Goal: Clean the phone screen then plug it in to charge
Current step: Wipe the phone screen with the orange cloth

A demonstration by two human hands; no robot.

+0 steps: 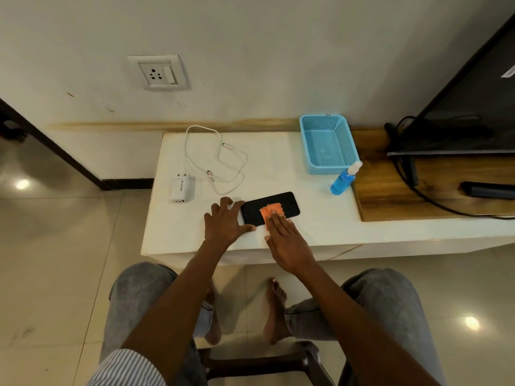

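Right hand (pixel 284 240) flat, pressing orange cloth (pixel 270 210) onto black phone (pixel 269 208). Left hand (pixel 224 222) spread, fingertips bracing phone's left end. Charger (pixel 180 188) beyond left hand

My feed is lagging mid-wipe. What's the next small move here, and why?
Probably slide the orange cloth toward the far end of the phone. The right hand presses it flat near mid-screen, so that end looks uncovered, while the left hand steadies the near end. The charger and cable lie unconnected; plugging in comes later.

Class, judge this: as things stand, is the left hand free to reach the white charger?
Probably yes. The left hand steadies the phone, and only bare tabletop lies between it and the charger.
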